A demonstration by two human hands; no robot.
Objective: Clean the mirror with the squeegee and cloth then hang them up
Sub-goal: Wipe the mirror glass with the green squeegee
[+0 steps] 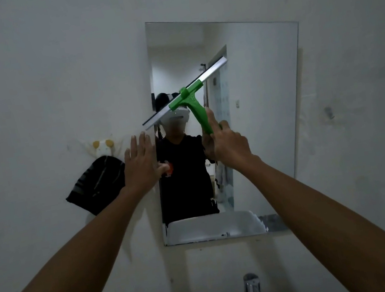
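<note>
While the person faces a frameless wall mirror (252,85), the right hand (226,145) is wrapped around the lower end of a green squeegee (192,100), fingers clenched on its handle, with the index finger stretched up along it. Its long metal blade bar tilts across the upper middle of the glass, left end lower and reaching the mirror's left edge. Whether the rubber edge actually touches the glass cannot be told. The squeegee looks light and rigid, probably plastic with a soft strip, best held low on the handle as it is now. The left hand (141,164) is spread flat and holds nothing, at the mirror's left edge. A dark cloth (96,183) hangs from a wall hook (103,147) just left of it. A tap (252,290) is cut off at the bottom, and the dim light blurs fine detail.
</note>
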